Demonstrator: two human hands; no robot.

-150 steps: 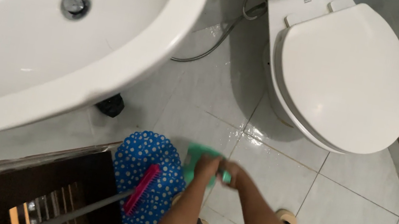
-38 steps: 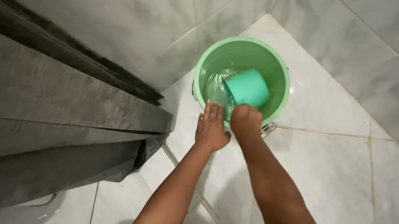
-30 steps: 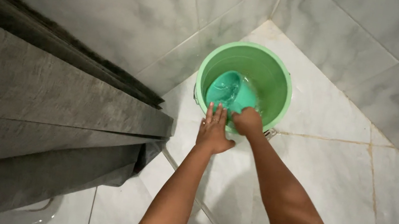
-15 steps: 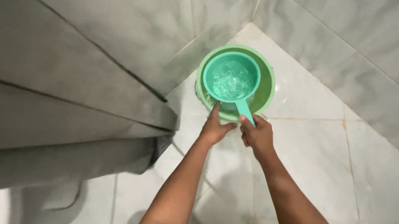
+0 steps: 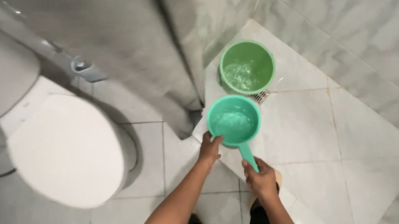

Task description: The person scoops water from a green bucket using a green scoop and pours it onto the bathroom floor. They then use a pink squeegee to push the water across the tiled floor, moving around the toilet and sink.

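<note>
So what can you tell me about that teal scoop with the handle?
The scoop looks like smooth teal plastic: a round bowl with a straight handle. It holds water and is held about level above the tiled floor, apart from the green bucket. The right hand grips the handle; the left hand touches the bowl's near rim.

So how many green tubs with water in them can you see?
2. The green bucket stands on the floor in the corner. The scoop is held nearer, left hand at its rim, right hand on its handle.
</note>
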